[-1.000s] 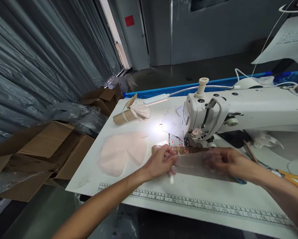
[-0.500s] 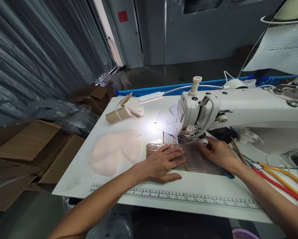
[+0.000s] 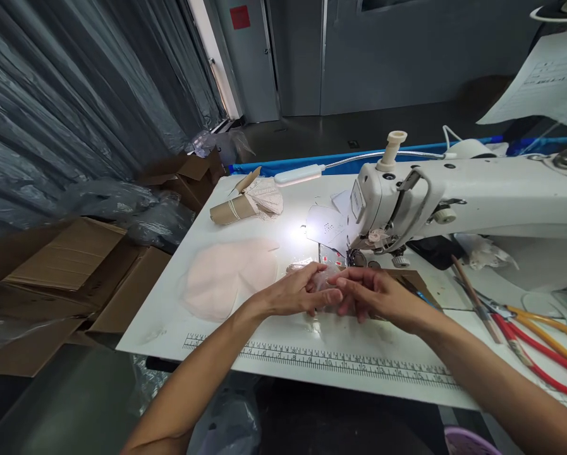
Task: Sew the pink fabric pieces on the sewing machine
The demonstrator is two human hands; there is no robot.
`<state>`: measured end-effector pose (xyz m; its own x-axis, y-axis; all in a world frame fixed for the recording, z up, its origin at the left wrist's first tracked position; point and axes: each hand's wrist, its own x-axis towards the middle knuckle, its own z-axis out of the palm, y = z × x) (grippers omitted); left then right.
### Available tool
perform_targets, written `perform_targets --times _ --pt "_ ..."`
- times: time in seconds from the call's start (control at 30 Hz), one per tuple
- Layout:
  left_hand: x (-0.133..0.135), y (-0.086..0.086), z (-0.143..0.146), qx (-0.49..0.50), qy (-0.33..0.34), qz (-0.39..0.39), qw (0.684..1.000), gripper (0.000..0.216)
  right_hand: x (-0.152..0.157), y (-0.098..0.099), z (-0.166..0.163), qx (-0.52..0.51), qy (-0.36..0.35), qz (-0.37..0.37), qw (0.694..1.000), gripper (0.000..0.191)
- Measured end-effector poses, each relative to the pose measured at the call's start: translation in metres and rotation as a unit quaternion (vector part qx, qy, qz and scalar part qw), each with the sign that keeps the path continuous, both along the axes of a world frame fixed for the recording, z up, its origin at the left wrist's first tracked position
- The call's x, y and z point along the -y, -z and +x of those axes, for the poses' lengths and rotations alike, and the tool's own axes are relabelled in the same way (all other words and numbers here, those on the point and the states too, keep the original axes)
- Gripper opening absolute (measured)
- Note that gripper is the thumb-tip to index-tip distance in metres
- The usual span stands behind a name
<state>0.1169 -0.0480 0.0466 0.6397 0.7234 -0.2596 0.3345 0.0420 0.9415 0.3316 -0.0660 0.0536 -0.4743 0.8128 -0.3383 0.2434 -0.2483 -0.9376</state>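
My left hand [image 3: 295, 291] and my right hand [image 3: 382, 294] are close together in front of the sewing machine [image 3: 382, 208]. Between them is a bunched piece of sheer, pale fabric [image 3: 328, 276]. The fingers of both hands are curled around it, and much of the fabric is hidden behind them. Just behind the hands, the needle area of the machine stands over a metal plate with red marks [image 3: 331, 259]. A flat brown piece [image 3: 418, 281] lies partly beneath my right hand, with a blue-handled tool [image 3: 428, 298] on it.
Pale pink fabric pieces [image 3: 226, 278] lie at the left. Behind them are a brown roll tied with lace [image 3: 231, 210] and a lamp [image 3: 299, 175]. Scissors with orange and red handles [image 3: 543, 328] lie right. A printed ruler [image 3: 330, 363] runs along the front edge; cardboard boxes [image 3: 69, 259] stand left.
The sheer fabric was spread flat under my left hand and is now gathered up between both hands. My right hand came away from the needle area toward the left hand. The view shifted slightly.
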Motion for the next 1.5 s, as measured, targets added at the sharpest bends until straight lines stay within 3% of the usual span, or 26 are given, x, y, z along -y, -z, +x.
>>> perform_targets --times 0.07,0.13,0.2,0.3,0.4,0.47,0.5,0.57,0.63,0.7,0.9,1.17,1.3,1.5 --pt "0.001 0.000 0.000 -0.045 -0.054 0.014 0.997 0.076 -0.003 0.003 0.013 0.023 -0.007 0.035 0.999 0.045" --pt "0.000 -0.001 -0.002 -0.059 -0.086 0.017 0.994 0.069 -0.006 0.011 0.031 0.135 0.021 0.136 0.981 0.043" --pt "-0.005 -0.002 -0.008 -0.065 -0.099 0.024 0.993 0.064 -0.007 0.020 0.044 0.242 0.007 0.263 0.934 0.039" --pt "-0.015 -0.002 -0.018 -0.085 -0.101 0.063 0.989 0.055 -0.007 0.032 0.046 0.264 -0.098 0.420 0.862 0.037" --pt "-0.021 -0.001 -0.020 -0.141 -0.149 0.173 0.963 0.050 -0.008 0.040 0.036 0.266 -0.163 0.505 0.804 0.039" --pt "-0.020 0.000 -0.015 -0.164 -0.186 0.296 0.922 0.041 -0.012 0.044 0.032 0.292 -0.157 0.529 0.781 0.039" --pt "-0.018 0.001 -0.013 -0.153 -0.171 0.350 0.908 0.033 -0.015 0.045 0.031 0.304 -0.146 0.534 0.775 0.039" --pt "-0.012 0.005 -0.007 -0.091 -0.049 0.409 0.907 0.022 -0.020 0.046 0.032 0.318 -0.127 0.537 0.771 0.039" --pt "-0.005 0.010 -0.003 -0.026 0.104 0.413 0.904 0.021 -0.024 0.047 0.034 0.318 -0.119 0.537 0.772 0.038" --pt "0.001 0.017 -0.002 0.003 0.172 0.417 0.893 0.018 -0.025 0.048 0.036 0.309 -0.117 0.539 0.775 0.037" --pt "0.007 0.029 0.001 0.037 0.148 0.441 0.885 0.016 -0.022 0.057 0.041 0.258 -0.086 0.546 0.792 0.037" --pt "0.008 0.026 -0.002 0.029 0.141 0.454 0.879 0.014 -0.018 0.053 0.043 0.213 -0.090 0.519 0.823 0.034" --pt "0.006 0.024 -0.003 0.019 0.154 0.438 0.885 0.028 -0.017 0.051 0.043 0.203 -0.093 0.510 0.831 0.034" --pt "0.006 0.023 -0.001 0.040 0.123 0.451 0.883 0.011 -0.015 0.050 0.045 0.196 -0.090 0.507 0.834 0.038"
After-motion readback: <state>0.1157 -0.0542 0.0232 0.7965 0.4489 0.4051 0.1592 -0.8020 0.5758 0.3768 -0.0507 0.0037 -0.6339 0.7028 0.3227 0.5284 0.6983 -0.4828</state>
